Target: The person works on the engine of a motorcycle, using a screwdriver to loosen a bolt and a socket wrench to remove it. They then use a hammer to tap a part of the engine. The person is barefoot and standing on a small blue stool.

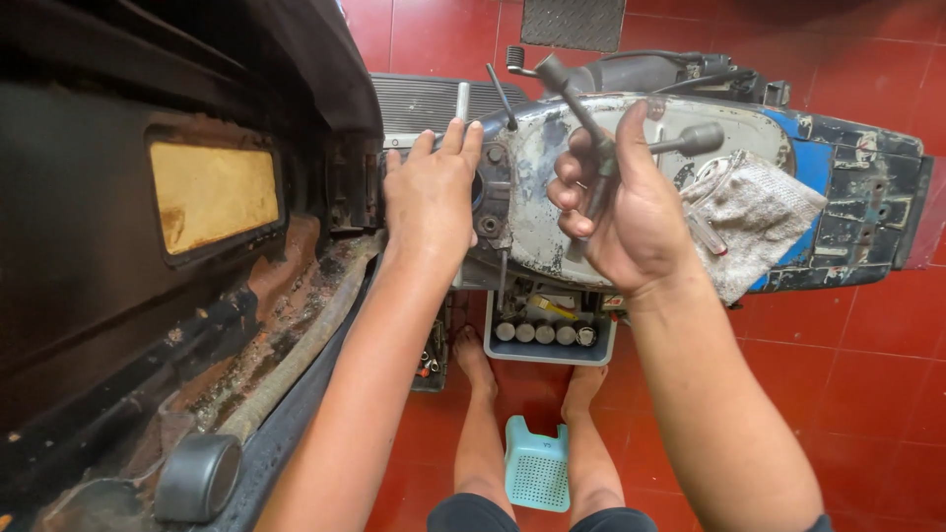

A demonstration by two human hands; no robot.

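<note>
Red tiled floor (847, 374) lies open to the right. The left hand (429, 197) presses flat, fingers spread, on the engine casing (552, 187); the right hand (626, 212) grips a T-handle wrench (591, 118).

Head view, looking down. At centre frame the left hand (431, 192) lies flat, fingers extended, against the grey engine casing (552, 197) of a worn blue scooter body (857, 197). Right of centre, the right hand (621, 212) is closed around a T-handle wrench (591, 118), its shaft rising toward the upper middle. A grey rag (754, 222) lies on the casing beside that hand. Below, a tray of sockets (547, 335) rests on the red tiled floor (867, 374), above a small teal stool (537, 463) between bare feet.
</note>
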